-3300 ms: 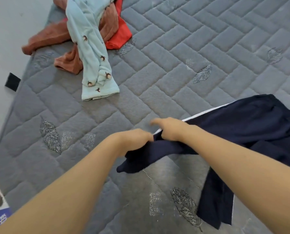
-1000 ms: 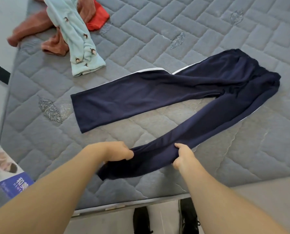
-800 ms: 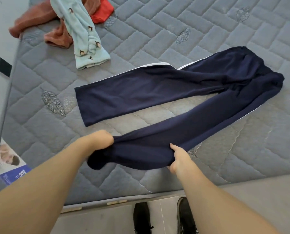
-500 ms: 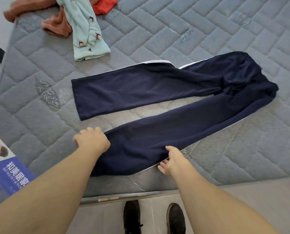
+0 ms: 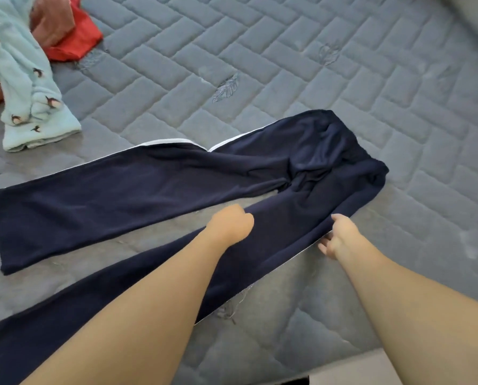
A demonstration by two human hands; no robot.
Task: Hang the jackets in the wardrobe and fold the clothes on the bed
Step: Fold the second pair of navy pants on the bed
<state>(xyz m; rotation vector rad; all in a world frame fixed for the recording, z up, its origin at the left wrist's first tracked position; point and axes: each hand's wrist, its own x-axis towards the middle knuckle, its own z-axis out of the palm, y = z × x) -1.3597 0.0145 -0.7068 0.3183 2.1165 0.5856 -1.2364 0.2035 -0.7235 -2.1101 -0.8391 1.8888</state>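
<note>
Navy trousers (image 5: 121,195) with a white side stripe lie spread on the grey quilted mattress (image 5: 288,65). The legs point left and the waist lies to the right. My left hand (image 5: 229,226) sits curled on the inner edge of the near leg, just below the crotch, and seems to grip the fabric. Opposite it, my right hand (image 5: 338,237) pinches the outer striped edge of that leg, thumb on top and fingers under the edge. My left forearm hides part of the near leg.
A pile of clothes lies at the far left: a light blue printed garment (image 5: 23,79), a red one (image 5: 73,43) and a brown one (image 5: 51,20). The mattress's near edge and pale floor (image 5: 357,373) show at the bottom right.
The near leg has been laid flat. Both hands have moved from its cuff end up along the leg toward the waist, and my view has shifted right and closer.
</note>
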